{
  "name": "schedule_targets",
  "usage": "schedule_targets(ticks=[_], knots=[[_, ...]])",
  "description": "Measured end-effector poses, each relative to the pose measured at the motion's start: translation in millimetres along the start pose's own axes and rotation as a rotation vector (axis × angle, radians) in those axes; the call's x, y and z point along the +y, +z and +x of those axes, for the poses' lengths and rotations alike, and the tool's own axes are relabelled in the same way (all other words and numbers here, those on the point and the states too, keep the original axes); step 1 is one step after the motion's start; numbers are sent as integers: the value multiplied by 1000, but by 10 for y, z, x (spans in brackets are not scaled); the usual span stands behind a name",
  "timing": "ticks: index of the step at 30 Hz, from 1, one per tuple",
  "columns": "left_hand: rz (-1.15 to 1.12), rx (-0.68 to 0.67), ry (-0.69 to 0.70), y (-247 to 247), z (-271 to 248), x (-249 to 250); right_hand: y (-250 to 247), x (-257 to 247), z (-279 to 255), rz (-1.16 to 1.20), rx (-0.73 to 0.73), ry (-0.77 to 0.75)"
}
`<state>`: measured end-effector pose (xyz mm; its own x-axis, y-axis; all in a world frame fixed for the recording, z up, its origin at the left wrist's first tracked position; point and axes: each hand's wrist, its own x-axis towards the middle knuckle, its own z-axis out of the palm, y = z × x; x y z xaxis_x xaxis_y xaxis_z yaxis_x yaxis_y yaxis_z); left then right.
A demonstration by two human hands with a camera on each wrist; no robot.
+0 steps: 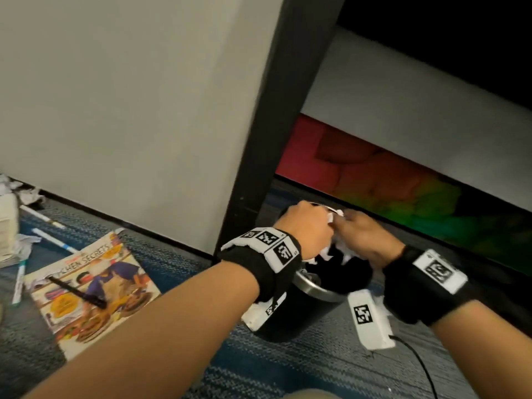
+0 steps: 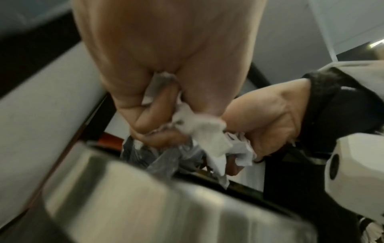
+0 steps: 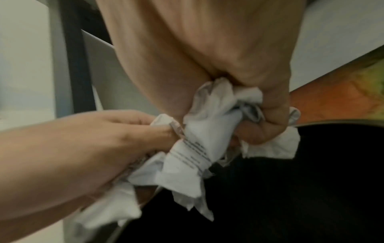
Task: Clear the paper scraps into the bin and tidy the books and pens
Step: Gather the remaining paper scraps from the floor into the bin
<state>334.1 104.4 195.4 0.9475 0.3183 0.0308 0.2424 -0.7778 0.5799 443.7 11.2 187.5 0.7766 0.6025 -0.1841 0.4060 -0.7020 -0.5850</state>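
Both hands hover side by side over the open black bin (image 1: 290, 312) with a steel rim (image 2: 145, 205). My left hand (image 1: 305, 228) grips crumpled white paper scraps (image 2: 207, 136), and my right hand (image 1: 362, 237) grips another wad of printed scraps (image 3: 193, 157) that hangs into the bin's dark mouth. On the carpet at the left lie a cookbook (image 1: 92, 289) with a black pen (image 1: 77, 292) on its cover, two white pens (image 1: 54, 240), a green-tipped pen (image 1: 17, 286), and more paper scraps (image 1: 17, 191).
A black table leg (image 1: 273, 125) stands just behind the bin, beside a grey panel (image 1: 129, 96). A coloured strip (image 1: 403, 191) runs along the wall base on the right. A black cable (image 1: 414, 361) trails over the blue-grey carpet. Stacked white paper (image 1: 7, 226) sits at far left.
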Motion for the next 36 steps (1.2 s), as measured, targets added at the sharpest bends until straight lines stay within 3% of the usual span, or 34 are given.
schedule_targets(ticks=[3,5,8,11,16,20,24,28,36], knots=[[74,-230,-43,174,143,-96,72,71,74,215,-76,98],[122,-324,-34,221,167,-103,115,91,89,148,-162,118],[133,-328,38,179,200,-113,119,79,72,-67,-141,111],[100,-271,37,83,217,-186,84,-3,24,-207,-123,5],[-90,-144,17,-99,22,-307,146,-96,-96,-389,70,-171],[1,-249,34,-387,-492,-614,303,-466,-398,-452,181,-361],[165,-388,-194,-748,-1081,-1347,818,-995,-772,-410,146,-498],[296,-220,-451,-1151,-1632,-2149,1494,-1669,-935,-391,-10,-630],[373,-19,-663,-1620,-2637,-3191,2855,-2950,-560,-592,-302,-637]])
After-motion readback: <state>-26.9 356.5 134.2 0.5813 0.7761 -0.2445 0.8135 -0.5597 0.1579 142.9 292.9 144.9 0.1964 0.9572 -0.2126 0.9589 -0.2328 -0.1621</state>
